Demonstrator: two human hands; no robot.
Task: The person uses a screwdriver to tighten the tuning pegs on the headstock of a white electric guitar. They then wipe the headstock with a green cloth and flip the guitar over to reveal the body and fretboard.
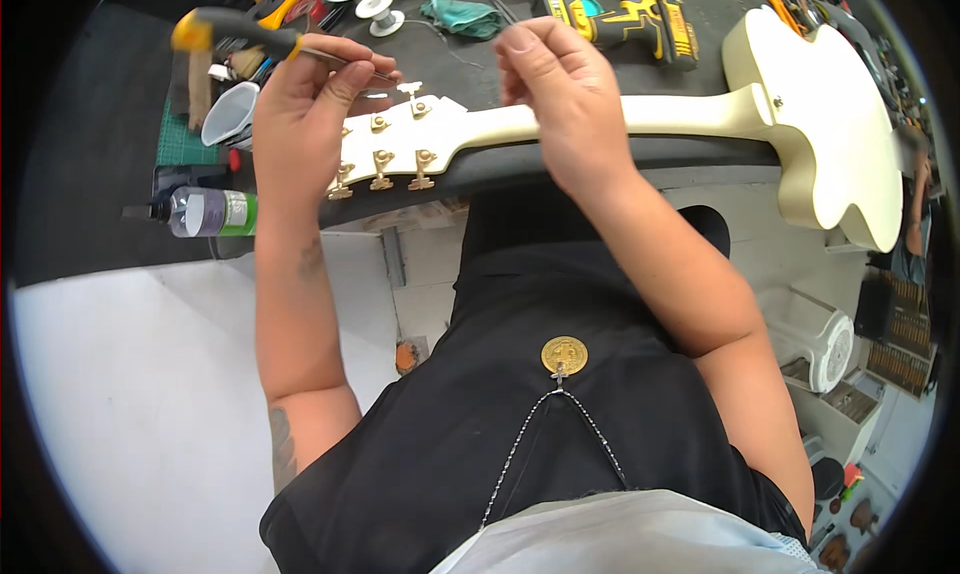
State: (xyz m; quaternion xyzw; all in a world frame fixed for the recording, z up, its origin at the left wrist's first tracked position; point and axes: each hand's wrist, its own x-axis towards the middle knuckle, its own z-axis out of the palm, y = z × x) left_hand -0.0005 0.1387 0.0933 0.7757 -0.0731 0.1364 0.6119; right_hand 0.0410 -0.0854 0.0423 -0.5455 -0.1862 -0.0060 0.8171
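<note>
A cream electric guitar [690, 116] lies back side up across the bench, its body at the right and its headstock [400, 134] at the left. Gold tuning machines [382, 167] line both edges of the headstock. Beside it, my left hand [300, 124] is closed on a screwdriver [235, 36] with a yellow and black handle; the shaft passes between thumb and fingers, slanting toward the headstock. My right hand [575, 94] is raised above the neck, fingers curled in a pinch. What those fingers hold, if anything, is hidden; a thin dark shaft shows just behind them.
At the back of the dark bench [90, 194] are a yellow and black drill [655, 24], a teal cloth [460, 12] and a wire spool [380, 16]. A white tub [230, 114], a green cutting mat [185, 139] and a spray bottle [215, 212] stand at the left.
</note>
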